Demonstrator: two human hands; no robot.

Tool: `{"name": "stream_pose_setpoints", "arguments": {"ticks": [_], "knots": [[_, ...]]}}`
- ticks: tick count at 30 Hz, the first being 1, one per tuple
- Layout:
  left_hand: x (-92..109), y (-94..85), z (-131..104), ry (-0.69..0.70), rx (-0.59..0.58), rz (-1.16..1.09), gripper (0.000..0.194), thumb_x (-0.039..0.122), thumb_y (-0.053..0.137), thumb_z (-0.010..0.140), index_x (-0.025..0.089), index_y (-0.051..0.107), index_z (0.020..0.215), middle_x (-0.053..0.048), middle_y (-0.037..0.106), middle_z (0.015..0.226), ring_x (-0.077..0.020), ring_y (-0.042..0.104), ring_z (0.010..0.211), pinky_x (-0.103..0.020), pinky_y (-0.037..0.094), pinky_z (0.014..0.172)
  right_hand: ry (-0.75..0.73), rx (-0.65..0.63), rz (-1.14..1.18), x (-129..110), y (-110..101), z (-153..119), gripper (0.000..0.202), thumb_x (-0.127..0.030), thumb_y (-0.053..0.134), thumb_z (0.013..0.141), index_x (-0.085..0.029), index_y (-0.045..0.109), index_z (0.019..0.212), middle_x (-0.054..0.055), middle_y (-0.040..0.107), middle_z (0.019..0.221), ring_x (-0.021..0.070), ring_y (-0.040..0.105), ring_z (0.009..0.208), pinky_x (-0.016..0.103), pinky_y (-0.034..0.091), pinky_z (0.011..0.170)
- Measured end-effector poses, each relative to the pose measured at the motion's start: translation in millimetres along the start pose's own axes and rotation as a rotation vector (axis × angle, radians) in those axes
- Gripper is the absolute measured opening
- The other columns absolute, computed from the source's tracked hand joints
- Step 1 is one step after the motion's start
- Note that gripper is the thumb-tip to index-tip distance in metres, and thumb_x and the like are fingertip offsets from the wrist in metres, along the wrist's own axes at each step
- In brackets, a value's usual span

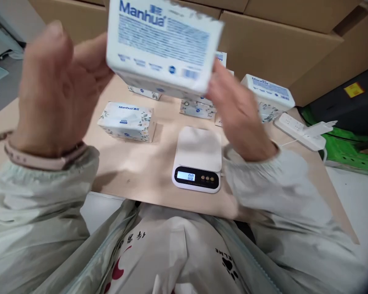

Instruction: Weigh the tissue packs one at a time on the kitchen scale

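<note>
A white tissue pack with blue print (162, 49) is raised above the table between both hands. My left hand (61, 81) is at its left side, thumb up and fingertips going behind the pack. My right hand (236, 106) grips its lower right corner. Below, a white kitchen scale (198, 149) lies on the table with nothing on its plate, and its lit display reads 0.0. Left of the scale sits a flowered tissue pack (127, 121). More packs stand behind, partly hidden by the raised one, among them a pack (198, 109) just beyond the scale.
Another pack (268, 96) stands at the back right, beside a white power strip (300, 131) with a plug. Large cardboard boxes (272, 53) line the back of the wooden table (159, 179). A green crate (349, 149) is at the far right.
</note>
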State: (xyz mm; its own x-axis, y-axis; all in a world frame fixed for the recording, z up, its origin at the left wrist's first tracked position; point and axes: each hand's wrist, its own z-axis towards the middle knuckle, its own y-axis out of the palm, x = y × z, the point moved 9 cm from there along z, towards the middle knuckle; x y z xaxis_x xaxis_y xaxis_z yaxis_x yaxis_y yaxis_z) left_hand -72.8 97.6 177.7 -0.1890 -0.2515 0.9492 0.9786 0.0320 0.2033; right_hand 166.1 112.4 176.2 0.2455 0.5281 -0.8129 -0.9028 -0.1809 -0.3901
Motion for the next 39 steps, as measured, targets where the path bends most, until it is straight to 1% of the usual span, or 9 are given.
{"name": "stream_pose_setpoints", "arguments": {"ticks": [3,6,9,13,18,20,25,31,39], "knots": [[-30,53.1,-42,-0.071,-0.406,0.109,0.058,0.065,0.047,0.110,0.025,0.079,0.137,0.001,0.071,0.146,-0.0393,0.038,0.165,-0.068,0.027,0.139,-0.033,0.171,-0.226,-9,-48,-69,0.046,-0.055,0.047,0.112,-0.043,0.062,0.154,-0.004,0.060,0.163,0.0291,0.051,0.157,0.051,0.045,0.133],[-77,70.0,-63,-0.160,-0.561,0.162,0.056,0.068,0.057,0.104,0.035,0.073,0.146,0.002,0.067,0.154,-0.0382,0.046,0.161,-0.068,0.033,0.138,0.086,0.245,-0.239,31,-59,-120,0.050,-0.060,0.049,0.109,-0.043,0.062,0.154,0.003,0.066,0.155,0.0329,0.058,0.150,0.059,0.050,0.127],[-111,73.4,-69,-0.242,-0.621,0.186,0.055,0.062,0.051,0.110,0.034,0.066,0.155,-0.001,0.059,0.164,-0.0372,0.045,0.162,-0.066,0.035,0.137,0.182,0.273,-0.166,75,-52,-147,0.050,-0.056,0.050,0.110,-0.036,0.065,0.153,0.007,0.068,0.151,0.0299,0.061,0.146,0.054,0.055,0.123],[-132,68.3,-66,-0.275,-0.559,0.244,0.057,0.065,0.057,0.106,0.033,0.070,0.151,-0.005,0.063,0.160,-0.0389,0.049,0.159,-0.067,0.037,0.136,0.204,0.306,-0.095,107,-45,-159,0.049,-0.054,0.052,0.109,-0.033,0.066,0.152,0.009,0.070,0.149,0.0267,0.063,0.143,0.051,0.055,0.121],[-144,41.9,-47,-0.087,-0.147,0.119,0.043,0.055,0.062,0.104,0.029,0.078,0.135,-0.004,0.069,0.153,-0.0337,0.056,0.154,-0.059,0.038,0.136,0.224,0.482,-0.051,124,-61,-175,0.052,-0.057,0.048,0.109,-0.035,0.064,0.153,0.009,0.072,0.142,0.0255,0.072,0.118,0.050,0.060,0.106],[-151,37.5,-44,-0.060,-0.075,0.044,0.044,0.056,0.061,0.102,0.027,0.078,0.130,-0.005,0.070,0.151,-0.0328,0.057,0.152,-0.057,0.038,0.136,0.238,0.545,-0.051,126,-68,-181,0.051,-0.057,0.048,0.108,-0.036,0.066,0.151,0.008,0.074,0.139,0.0247,0.072,0.111,0.050,0.060,0.104],[-159,39.3,-45,-0.117,-0.092,0.019,0.054,0.063,0.052,0.101,0.023,0.075,0.132,-0.010,0.067,0.155,-0.0323,0.055,0.154,-0.055,0.037,0.136,0.308,0.599,-0.054,132,-75,-187,0.048,-0.055,0.044,0.110,-0.032,0.072,0.142,0.009,0.077,0.133,0.0246,0.072,0.109,0.048,0.060,0.099],[-157,39.5,-49,-0.107,-0.111,0.002,0.051,0.059,0.056,0.099,0.022,0.075,0.130,-0.011,0.069,0.152,-0.0323,0.058,0.151,-0.056,0.038,0.135,0.292,0.634,-0.075,127,-75,-185,0.046,-0.053,0.043,0.110,-0.026,0.080,0.121,0.010,0.079,0.123,0.0256,0.073,0.104,0.046,0.061,0.090],[-157,42.9,-50,-0.147,-0.128,-0.018,0.052,0.063,0.060,0.098,0.024,0.077,0.128,-0.008,0.070,0.151,-0.0318,0.057,0.152,-0.053,0.041,0.134,0.315,0.686,-0.041,124,-79,-185,0.047,-0.055,0.044,0.109,-0.023,0.077,0.097,0.012,0.080,0.118,0.0296,0.074,0.115,0.048,0.059,0.091]]}}
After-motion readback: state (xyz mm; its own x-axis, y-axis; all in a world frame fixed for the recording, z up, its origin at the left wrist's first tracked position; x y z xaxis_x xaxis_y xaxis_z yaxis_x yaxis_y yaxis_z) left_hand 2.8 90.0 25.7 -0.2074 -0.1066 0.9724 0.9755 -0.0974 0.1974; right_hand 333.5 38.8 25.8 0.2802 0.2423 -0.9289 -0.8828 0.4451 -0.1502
